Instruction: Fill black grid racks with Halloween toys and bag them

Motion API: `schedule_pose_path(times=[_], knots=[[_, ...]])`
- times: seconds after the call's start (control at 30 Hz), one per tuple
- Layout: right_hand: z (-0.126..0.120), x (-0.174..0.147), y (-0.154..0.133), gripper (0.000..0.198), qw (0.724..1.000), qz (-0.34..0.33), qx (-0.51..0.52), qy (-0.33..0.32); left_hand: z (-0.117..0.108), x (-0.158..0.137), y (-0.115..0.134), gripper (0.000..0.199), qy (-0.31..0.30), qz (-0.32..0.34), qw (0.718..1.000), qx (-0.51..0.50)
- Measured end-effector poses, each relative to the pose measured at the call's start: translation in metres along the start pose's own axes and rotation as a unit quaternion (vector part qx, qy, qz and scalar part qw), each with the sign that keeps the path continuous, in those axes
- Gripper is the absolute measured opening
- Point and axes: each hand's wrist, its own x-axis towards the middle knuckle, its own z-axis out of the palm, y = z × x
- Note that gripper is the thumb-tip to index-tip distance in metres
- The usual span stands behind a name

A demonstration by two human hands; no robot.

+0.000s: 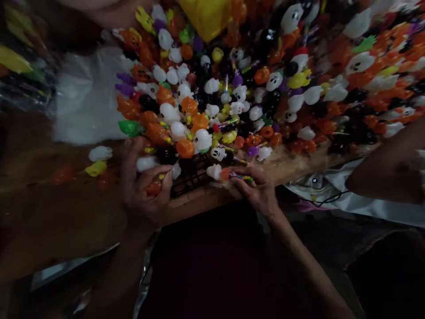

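My right hand (257, 188) pinches a multicoloured stick (244, 177) between thumb and fingers. At the stick's left end are an orange piece and a white figure top (215, 171). To the left, my left hand (142, 190) is closed, with thumb and forefinger pressed on a small whitish piece (176, 171). An orange figure (153, 188) shows inside the same hand, below the forefinger. Both hands are at the table's front edge, apart from each other. A black grid (187, 175) lies between them. Motion blur hides the fine detail.
Behind my hands is a dense pile of plastic figures, such as a white ghost-like one (202, 139). A yellow figure (96, 168) lies on the wooden table (66, 212) at left, near a white plastic bag (88, 97). Another person's arm (388, 168) reaches in at right.
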Motion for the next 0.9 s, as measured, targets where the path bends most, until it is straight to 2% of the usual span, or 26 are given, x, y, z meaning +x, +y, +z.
schedule_pose_path(times=[0.07, 0.17, 0.27, 0.37, 0.43, 0.53, 0.6, 0.67, 0.73, 0.8, 0.9], knots=[[0.010, -0.007, 0.015, 0.013, 0.990, -0.076, -0.116, -0.001, 0.001, -0.001, 0.001, 0.028, 0.004, 0.001, 1.000, 0.002], [0.010, -0.006, 0.022, 0.015, 0.949, -0.153, -0.274, 0.022, 0.003, -0.002, 0.001, 0.030, 0.008, 0.000, 1.000, 0.012], [0.000, 0.004, 0.017, 0.022, 0.928, -0.182, -0.322, 0.052, 0.005, -0.003, 0.002, 0.032, 0.007, -0.001, 1.000, 0.013], [-0.010, 0.032, 0.010, 0.018, 0.919, -0.197, -0.335, 0.069, 0.003, -0.005, 0.002, 0.031, 0.000, -0.017, 0.999, 0.035], [-0.011, 0.059, 0.007, 0.022, 0.907, -0.210, -0.361, 0.058, 0.002, -0.006, 0.001, 0.030, -0.005, -0.030, 0.998, 0.056], [-0.002, 0.101, 0.005, 0.030, 0.886, -0.234, -0.401, 0.006, 0.002, -0.006, 0.001, 0.030, -0.010, -0.025, 0.998, 0.061], [0.005, 0.123, 0.005, 0.027, 0.876, -0.234, -0.420, -0.036, 0.003, -0.005, 0.003, 0.029, -0.004, -0.015, 0.998, 0.053], [0.008, 0.134, 0.006, 0.021, 0.873, -0.224, -0.428, -0.061, 0.004, -0.005, 0.005, 0.027, 0.003, -0.021, 0.998, 0.054], [0.003, 0.136, 0.008, 0.017, 0.878, -0.211, -0.425, -0.058, 0.005, -0.006, 0.005, 0.025, -0.002, -0.038, 0.997, 0.063], [-0.007, 0.127, 0.010, 0.016, 0.890, -0.194, -0.411, -0.028, 0.005, -0.007, 0.003, 0.025, -0.007, -0.047, 0.996, 0.073], [-0.024, 0.101, 0.010, 0.017, 0.920, -0.167, -0.355, 0.008, 0.004, -0.007, 0.000, 0.025, 0.002, -0.027, 0.998, 0.056]])
